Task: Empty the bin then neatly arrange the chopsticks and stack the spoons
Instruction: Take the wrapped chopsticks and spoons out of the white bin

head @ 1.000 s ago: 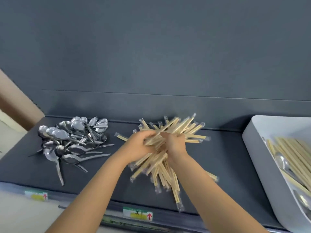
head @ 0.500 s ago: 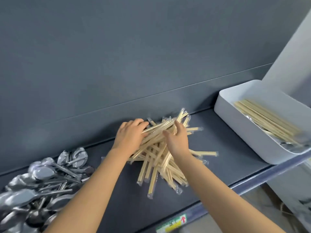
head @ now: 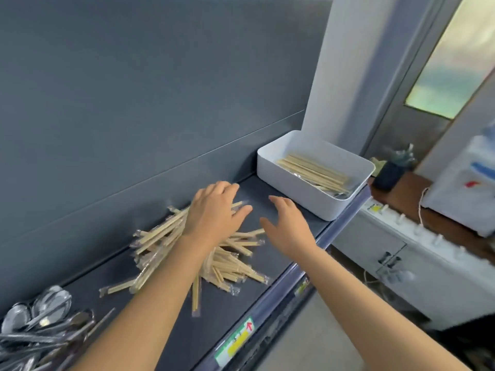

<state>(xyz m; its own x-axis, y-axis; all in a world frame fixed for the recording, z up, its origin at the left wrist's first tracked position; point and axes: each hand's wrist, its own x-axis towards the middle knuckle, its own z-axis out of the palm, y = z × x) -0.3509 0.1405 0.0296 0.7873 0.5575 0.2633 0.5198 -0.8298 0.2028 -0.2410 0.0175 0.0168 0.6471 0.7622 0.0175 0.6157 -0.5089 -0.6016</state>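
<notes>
A loose pile of wrapped wooden chopsticks (head: 163,242) lies on the dark grey shelf (head: 262,274). My left hand (head: 215,212) hovers flat over the pile's far end, fingers straight, holding nothing. My right hand (head: 288,226) is open just right of the pile, fingers spread, pointing toward the white bin (head: 294,191). The bin stands at the shelf's right end and holds several chopsticks (head: 313,171) with metal spoons partly hidden beneath them. A heap of metal spoons (head: 40,328) sits at the lower left.
The shelf's front edge (head: 284,287) carries price labels with red arrows. A dark back panel rises behind the shelf. To the right, lower down, stand a white cabinet (head: 401,253), a brown counter and a water dispenser (head: 466,183).
Both hands have let go of the chopstick pile and opened, moving right toward the bin. The view has swung right, so the spoons now sit at the lower left corner.
</notes>
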